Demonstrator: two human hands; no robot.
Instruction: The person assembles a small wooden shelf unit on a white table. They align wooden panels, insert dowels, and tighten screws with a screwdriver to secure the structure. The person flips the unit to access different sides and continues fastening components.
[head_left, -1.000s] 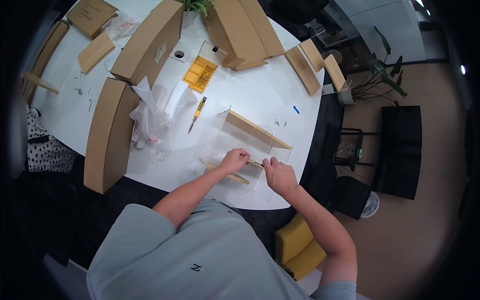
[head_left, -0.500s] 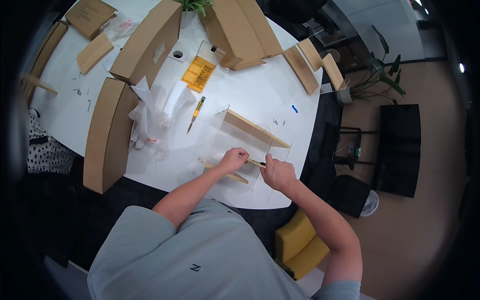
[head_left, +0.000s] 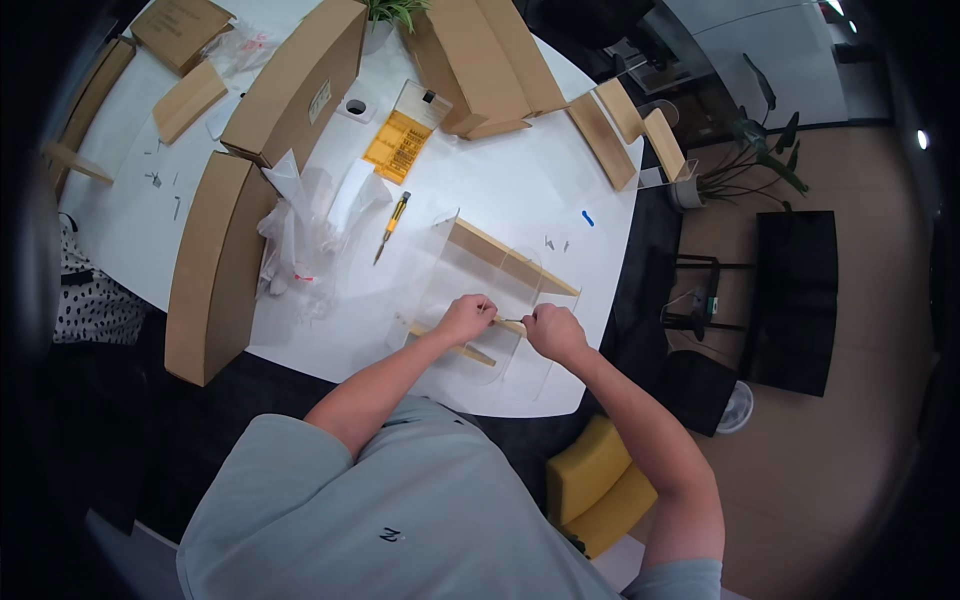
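Observation:
My right hand [head_left: 555, 333] is closed around a screwdriver [head_left: 513, 320], its handle hidden in the fist and only a thin dark shaft showing, aimed left. At the shaft's tip, the fingers of my left hand [head_left: 468, 320] are pinched together; whatever is between them is too small to make out. Both hands are over a partly built unit of clear plastic panels [head_left: 440, 262] and light wooden boards. One long board [head_left: 512, 258] spans its far side, and a shorter board [head_left: 472, 354] lies nearer me, under my left wrist.
A yellow-handled tool [head_left: 393, 228] lies left of the unit, below an orange bit case [head_left: 399, 147]. Plastic wrapping [head_left: 300, 240] and tall cardboard boxes [head_left: 210, 270] stand further left. Small screws [head_left: 550, 243] and a blue piece [head_left: 588, 218] lie at right, near wooden boards [head_left: 602, 143].
My right hand has turned around the tool, the thumb now folded in and more of the thin shaft visible. The left hand stays nearly still. The bit case's clear orange lid looks glossier.

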